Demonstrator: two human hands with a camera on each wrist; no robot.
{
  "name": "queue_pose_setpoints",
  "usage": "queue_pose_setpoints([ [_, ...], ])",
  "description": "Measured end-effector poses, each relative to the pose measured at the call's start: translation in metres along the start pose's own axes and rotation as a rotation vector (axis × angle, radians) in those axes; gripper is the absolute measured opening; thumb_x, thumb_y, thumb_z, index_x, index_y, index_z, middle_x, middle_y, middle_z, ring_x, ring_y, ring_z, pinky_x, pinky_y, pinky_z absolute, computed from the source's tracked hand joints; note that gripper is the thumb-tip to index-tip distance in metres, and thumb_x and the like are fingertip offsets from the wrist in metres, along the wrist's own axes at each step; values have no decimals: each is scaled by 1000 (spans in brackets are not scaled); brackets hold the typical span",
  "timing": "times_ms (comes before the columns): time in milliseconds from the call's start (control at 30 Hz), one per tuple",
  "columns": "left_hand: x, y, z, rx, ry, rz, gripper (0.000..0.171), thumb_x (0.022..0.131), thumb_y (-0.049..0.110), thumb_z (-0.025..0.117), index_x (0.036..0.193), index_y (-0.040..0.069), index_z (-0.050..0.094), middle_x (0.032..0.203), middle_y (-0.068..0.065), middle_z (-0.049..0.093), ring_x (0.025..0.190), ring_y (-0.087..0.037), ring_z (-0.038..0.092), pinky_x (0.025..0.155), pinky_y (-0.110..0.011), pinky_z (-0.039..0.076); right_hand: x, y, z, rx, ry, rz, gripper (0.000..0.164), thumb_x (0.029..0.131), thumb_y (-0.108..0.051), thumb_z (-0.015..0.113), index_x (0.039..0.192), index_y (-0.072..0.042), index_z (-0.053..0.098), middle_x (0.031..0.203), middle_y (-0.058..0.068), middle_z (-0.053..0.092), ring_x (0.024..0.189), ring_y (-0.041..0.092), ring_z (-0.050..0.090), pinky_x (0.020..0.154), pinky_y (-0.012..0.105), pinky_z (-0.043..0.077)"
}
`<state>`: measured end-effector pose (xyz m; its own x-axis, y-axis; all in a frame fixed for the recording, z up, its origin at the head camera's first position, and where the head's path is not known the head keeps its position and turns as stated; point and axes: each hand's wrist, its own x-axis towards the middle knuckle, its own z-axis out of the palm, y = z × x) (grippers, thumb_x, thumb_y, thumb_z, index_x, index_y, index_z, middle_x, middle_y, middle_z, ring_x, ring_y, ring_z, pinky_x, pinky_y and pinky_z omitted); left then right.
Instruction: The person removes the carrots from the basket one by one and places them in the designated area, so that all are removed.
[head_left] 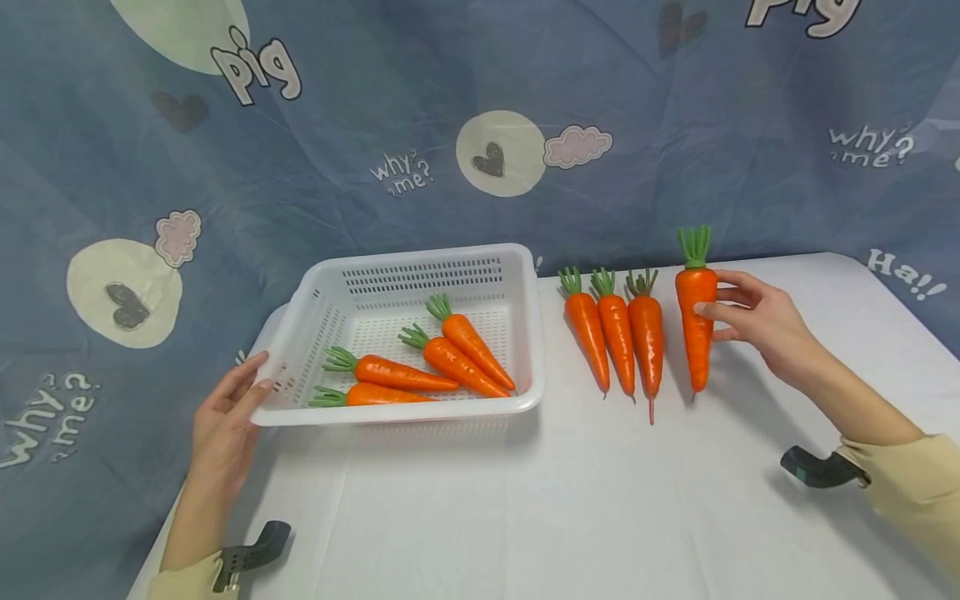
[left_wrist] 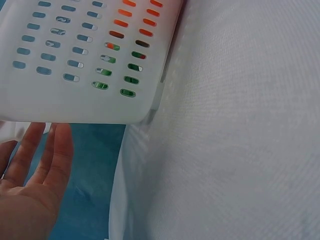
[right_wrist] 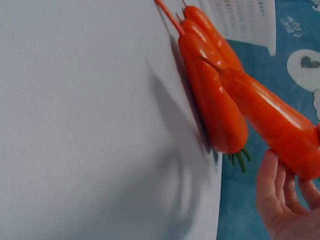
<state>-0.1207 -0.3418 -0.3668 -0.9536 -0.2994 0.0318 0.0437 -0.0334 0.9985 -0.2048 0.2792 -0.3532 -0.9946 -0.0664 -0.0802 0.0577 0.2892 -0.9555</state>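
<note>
My right hand holds an orange carrot by its thick upper part, thumb in front and fingers behind. Its green stalks point to the back and its tip toward me. Seen from the right wrist, this carrot is raised off the table, beside the lying ones. Three more carrots lie in a row just left of it. My left hand grips the white plastic basket at its front left corner, thumb on the rim. Inside the basket several carrots lie in two directions.
A white cloth covers the table. Behind and to the left hangs a blue printed curtain, close to the table's back edge. Dark wrist mounts stick out from both forearms.
</note>
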Motion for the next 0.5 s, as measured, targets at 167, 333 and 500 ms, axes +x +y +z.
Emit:
queue_pose_setpoints([
  [167,0,0,0,5,12,1,49,95,11,67,142,11,53,137,-4,51,117,-16,50,79,-20,53,5,4,-2,-43,-10,44,69,97,-28,64,150,1,31,122,8,51,87,0,62,73,26,56],
  [333,0,0,0,9,12,4,49,95,11,67,142,11,53,137,-4,51,117,-15,51,79,-19,52,11,8,-3,-95,-46,88,70,99,-30,59,151,4,26,134,22,44,84,-2,60,76,27,56],
  [500,-1,-1,-1,17,5,8,49,95,12,66,142,11,52,137,-5,50,117,-15,51,79,-19,52,18,14,-6,-112,-68,118,72,99,-31,58,151,6,24,132,24,46,82,-1,62,76,30,56],
])
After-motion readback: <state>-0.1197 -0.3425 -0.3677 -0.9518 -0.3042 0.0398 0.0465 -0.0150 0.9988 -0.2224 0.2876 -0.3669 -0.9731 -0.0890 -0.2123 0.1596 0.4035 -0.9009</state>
